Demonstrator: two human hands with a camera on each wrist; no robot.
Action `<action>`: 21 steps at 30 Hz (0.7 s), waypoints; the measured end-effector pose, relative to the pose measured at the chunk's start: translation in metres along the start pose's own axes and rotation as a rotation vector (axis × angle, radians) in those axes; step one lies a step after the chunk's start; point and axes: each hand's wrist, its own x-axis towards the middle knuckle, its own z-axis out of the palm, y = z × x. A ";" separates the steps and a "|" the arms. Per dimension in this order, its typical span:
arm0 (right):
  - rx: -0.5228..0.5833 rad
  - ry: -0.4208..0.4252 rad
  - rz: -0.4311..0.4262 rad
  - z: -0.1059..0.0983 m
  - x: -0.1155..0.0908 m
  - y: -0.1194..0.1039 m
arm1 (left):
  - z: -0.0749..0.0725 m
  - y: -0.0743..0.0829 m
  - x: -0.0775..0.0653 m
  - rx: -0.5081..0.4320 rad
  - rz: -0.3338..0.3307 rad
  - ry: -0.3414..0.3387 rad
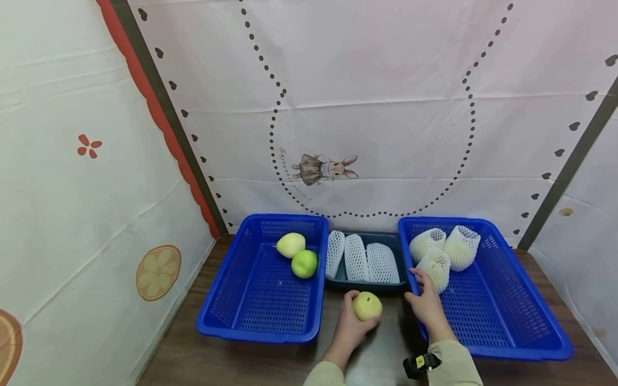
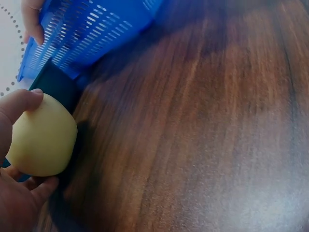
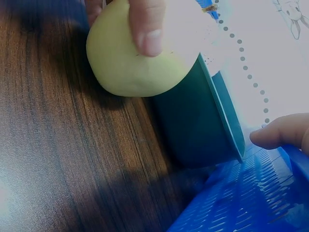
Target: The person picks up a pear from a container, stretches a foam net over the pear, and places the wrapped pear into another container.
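Observation:
My left hand (image 1: 351,328) grips a round pale-yellow pear (image 1: 367,306) from its sides, just above the table. In the left wrist view the thumb and fingers curl round the same pear (image 2: 44,137). My right hand (image 1: 427,306) is at the near left side of the right blue basket (image 1: 502,300), thumb and forefinger apart at its rim; whether they touch it I cannot tell. Several fruits in white foam nets, such as the netted fruit (image 1: 461,248), lie in that basket's far left corner. In the left blue basket (image 1: 270,300) are a yellow-green pear (image 1: 291,245) and a green apple (image 1: 304,264).
Between the baskets stands a dark green tray (image 1: 365,287) with white foam net sleeves (image 1: 356,258) lying in it. The brown wooden table (image 1: 260,364) reaches back to a printed cloth (image 1: 376,134). Another cloth (image 1: 96,214) hangs along the left side.

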 end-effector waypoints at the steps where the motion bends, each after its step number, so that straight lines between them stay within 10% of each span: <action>1: 0.000 0.001 -0.001 0.000 0.000 0.000 | 0.000 0.000 0.000 -0.001 0.007 -0.006; 8: -0.012 0.011 -0.021 0.000 0.000 0.001 | -0.003 0.014 -0.006 0.196 0.102 0.037; 14: -0.012 0.003 -0.021 0.000 0.002 0.000 | -0.048 0.061 -0.004 0.389 0.352 0.188; 17: -0.024 0.000 -0.032 -0.001 0.003 0.000 | -0.078 0.063 0.002 0.479 0.277 0.228; 21: -0.097 -0.024 -0.049 -0.006 -0.003 -0.001 | -0.104 0.045 0.001 0.550 -0.045 0.018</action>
